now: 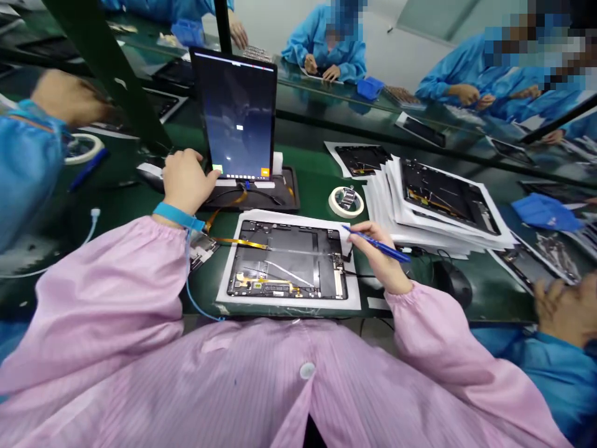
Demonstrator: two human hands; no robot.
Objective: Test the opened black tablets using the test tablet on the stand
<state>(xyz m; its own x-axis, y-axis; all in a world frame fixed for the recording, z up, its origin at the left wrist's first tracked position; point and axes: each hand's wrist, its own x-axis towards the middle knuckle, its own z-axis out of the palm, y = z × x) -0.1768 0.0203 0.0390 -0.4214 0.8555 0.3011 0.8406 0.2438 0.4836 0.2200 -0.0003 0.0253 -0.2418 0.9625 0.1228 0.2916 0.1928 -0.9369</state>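
Observation:
An opened tablet body (286, 260) lies on a white sheet (233, 274) in front of me, its dark inner parts and orange flex cables showing. My right hand (380, 258) rests at its right edge, fingers closed around a blue pen-like tool (375, 244) whose tip points at the tablet's upper right corner. My left hand (185, 180) lies with curled fingers at the lower left corner of an upright screen (239, 115), which stands in a black cradle (280, 193). A blue strap (177, 216) circles my left wrist.
A tape roll (346, 201) sits right of the cradle. A stack of opened tablets on white sheets (433, 199) fills the right side, with a black mouse (451, 280) near it. People in blue coats work on both sides and across the green bench (317, 168).

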